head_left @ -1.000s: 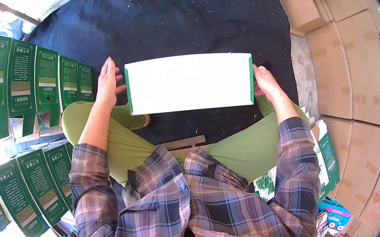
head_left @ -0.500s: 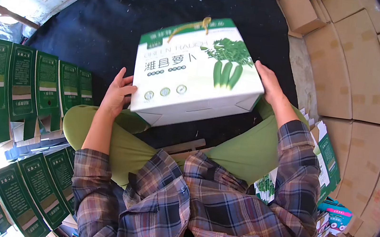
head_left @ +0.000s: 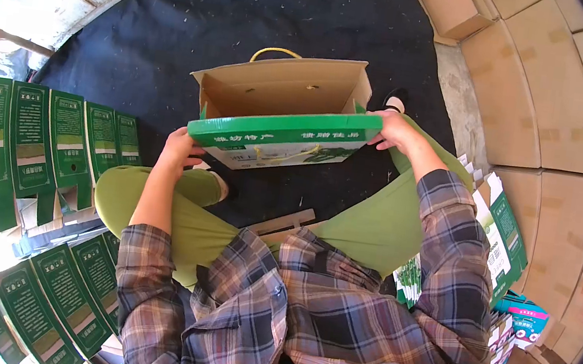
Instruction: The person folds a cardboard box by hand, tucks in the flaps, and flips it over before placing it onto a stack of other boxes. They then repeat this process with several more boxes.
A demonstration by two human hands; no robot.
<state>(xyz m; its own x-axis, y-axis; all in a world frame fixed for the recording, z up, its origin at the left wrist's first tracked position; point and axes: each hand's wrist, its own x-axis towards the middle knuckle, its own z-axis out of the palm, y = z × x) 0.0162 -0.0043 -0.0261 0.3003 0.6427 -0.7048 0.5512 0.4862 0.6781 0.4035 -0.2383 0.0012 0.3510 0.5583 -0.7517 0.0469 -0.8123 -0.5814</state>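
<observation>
In front of my knees is a green-and-white cardboard gift box (head_left: 292, 124) with radish artwork. Its open top tips toward me and shows a bare brown inside. One yellow cord handle loops above the far wall, and another hangs on the printed near face. My left hand (head_left: 181, 150) grips the near left corner, fingers against the side. At the near right corner, my right hand (head_left: 394, 133) holds the box with the thumb by the rim and the fingers lower down. The underside of the box is hidden.
Green cardboard pieces (head_left: 32, 140) stand in rows at left. Brown cartons (head_left: 517, 86) are stacked along the right. More printed box pieces (head_left: 502, 232) lie beside my right arm, near a teal-and-pink box (head_left: 520, 319). Black sheeting (head_left: 285, 4) covers the floor.
The box has tipped from showing its printed front to showing its open top and inside. Both hands stay on its sides, and the right hand has shifted slightly left and down.
</observation>
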